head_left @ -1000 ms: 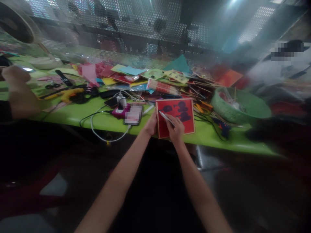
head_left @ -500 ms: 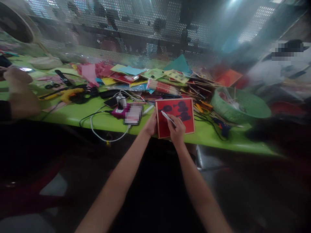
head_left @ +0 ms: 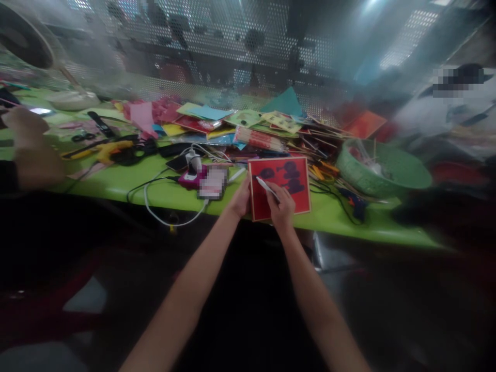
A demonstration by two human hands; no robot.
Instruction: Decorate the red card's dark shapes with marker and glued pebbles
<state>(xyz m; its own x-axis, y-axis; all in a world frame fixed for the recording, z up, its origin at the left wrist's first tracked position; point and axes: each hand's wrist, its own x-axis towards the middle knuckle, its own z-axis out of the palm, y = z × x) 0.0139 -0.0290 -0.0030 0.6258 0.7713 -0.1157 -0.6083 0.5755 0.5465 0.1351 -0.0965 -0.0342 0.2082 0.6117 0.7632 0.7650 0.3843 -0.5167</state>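
Observation:
A square red panel (head_left: pixel 267 206) with a thin light wooden border and dark painted shapes on its face tilts up at the table's front edge. My left hand (head_left: pixel 243 197) grips its left side, some fingers hidden behind it. In my right hand (head_left: pixel 284 204) is a white pen (head_left: pixel 266 185), its tip at the upper left of the red face; I cannot tell if it touches. A phone (head_left: pixel 212 183) on a white cable lies left of my left hand, beside a purple power strip (head_left: pixel 189 179) with a white plug.
On the green table (head_left: pixel 310 222), coloured paper sheets (head_left: pixel 209 112) and sticks pile up behind the panel. A green bowl (head_left: pixel 406 168) and a blue glue gun (head_left: pixel 354 204) are at the right. A yellow glue gun (head_left: pixel 110 151) lies left, near another person's arm (head_left: pixel 33 150).
The pen's tip has shifted very slightly left on the red face. My left hand and the panel stay in place.

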